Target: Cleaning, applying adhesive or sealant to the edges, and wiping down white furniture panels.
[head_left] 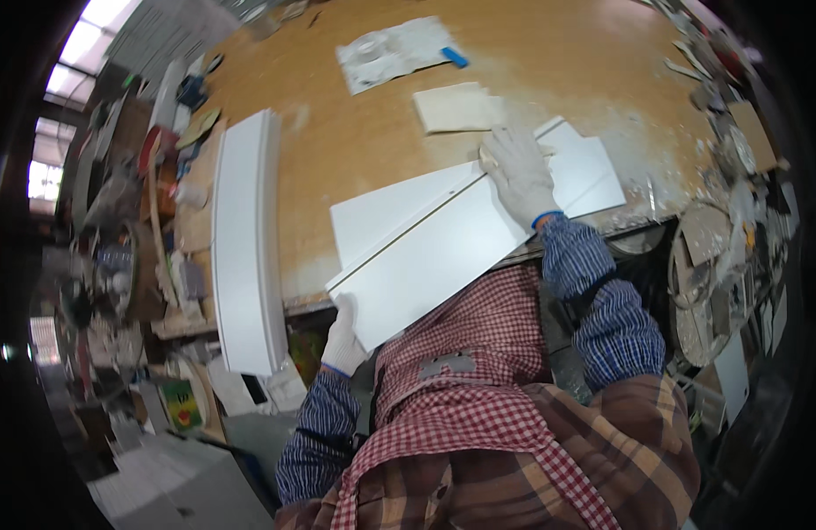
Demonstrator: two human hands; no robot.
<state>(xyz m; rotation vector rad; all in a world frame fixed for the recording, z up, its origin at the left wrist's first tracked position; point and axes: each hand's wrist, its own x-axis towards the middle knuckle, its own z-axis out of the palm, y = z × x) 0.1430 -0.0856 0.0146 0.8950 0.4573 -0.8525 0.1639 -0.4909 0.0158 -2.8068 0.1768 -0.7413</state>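
A long white panel (430,256) lies slantwise over the table's front edge, with a narrow groove along its far side. My left hand (344,340), in a white glove, grips its near left corner. Flat on the upper right part of the panel rests my gloved right hand (518,177), fingers stretched forward over a pale tan pad (488,161). Only the pad's edges show, so its kind is unclear. Beneath the held panel, a second white panel (372,212) sticks out on the far side and at the right.
A stack of long white panels (244,238) stands on the left of the wooden table (319,159). Beyond my right hand lie a folded cream cloth (456,108), a white sheet (408,57) and a blue block (455,57). Clutter crowds both sides.
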